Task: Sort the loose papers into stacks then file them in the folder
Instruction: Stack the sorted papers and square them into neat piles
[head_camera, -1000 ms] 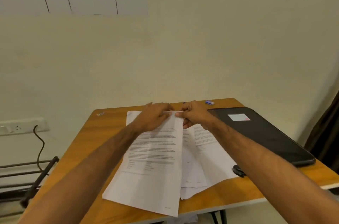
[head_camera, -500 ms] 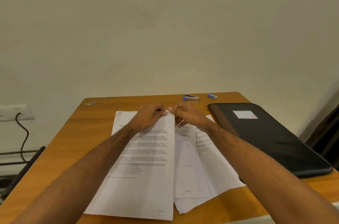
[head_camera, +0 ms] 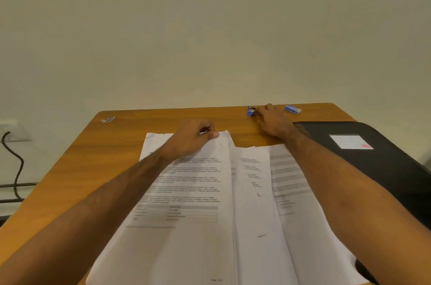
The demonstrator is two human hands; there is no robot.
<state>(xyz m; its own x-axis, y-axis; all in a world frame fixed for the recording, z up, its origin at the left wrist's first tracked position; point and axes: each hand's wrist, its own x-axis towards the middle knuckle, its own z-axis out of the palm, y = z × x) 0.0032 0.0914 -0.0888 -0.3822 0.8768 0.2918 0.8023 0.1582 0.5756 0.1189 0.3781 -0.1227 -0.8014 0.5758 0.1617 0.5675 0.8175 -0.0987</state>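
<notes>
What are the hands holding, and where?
The left hand pinches the paper stack at its top edge. The right hand touches the stapler; grip unclear.

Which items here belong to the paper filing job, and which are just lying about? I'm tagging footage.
Job:
stack of papers under the left hand
loose sheets
black folder
stapler at the right hand

Lying about:
small blue box
small item
cable

Nothing here reads cleanly. The top sheet (head_camera: 186, 191) of the left stack carries blocks of printed text and a small table, all too blurred to make out. The sheets beside it (head_camera: 275, 179) show blurred lines too. On the black folder (head_camera: 373, 168) at the desk's right edge, a white label (head_camera: 351, 141) with a red mark stays illegible.
</notes>
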